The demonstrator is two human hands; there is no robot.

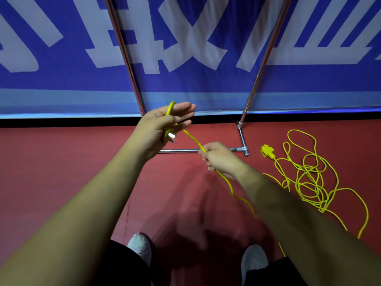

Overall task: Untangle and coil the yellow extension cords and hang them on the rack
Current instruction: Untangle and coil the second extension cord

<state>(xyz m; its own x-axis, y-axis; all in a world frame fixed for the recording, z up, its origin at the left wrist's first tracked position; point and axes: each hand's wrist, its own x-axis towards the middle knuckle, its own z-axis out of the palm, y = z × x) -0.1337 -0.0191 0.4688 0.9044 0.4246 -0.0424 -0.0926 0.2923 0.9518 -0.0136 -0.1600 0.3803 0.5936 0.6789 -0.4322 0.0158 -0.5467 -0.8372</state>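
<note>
My left hand (156,124) is raised in front of the rack, fingers stretched out. A loop of the yellow extension cord (192,139) lies over it, pinned under the thumb. The cord's plug (170,137) hangs below the palm. My right hand (220,159) grips the same cord a short way lower and to the right. From there the cord trails down to a tangled yellow pile (309,178) on the floor at right. A yellow socket block (267,151) lies at the pile's near-left edge. The rack (243,139) is bare metal tubing with two slanted poles.
A blue banner (61,79) with large white characters hangs right behind the rack. The floor (72,162) is red. My two white shoes (140,248) stand at the bottom of the view. The rack's base bar (181,150) lies on the floor under my hands.
</note>
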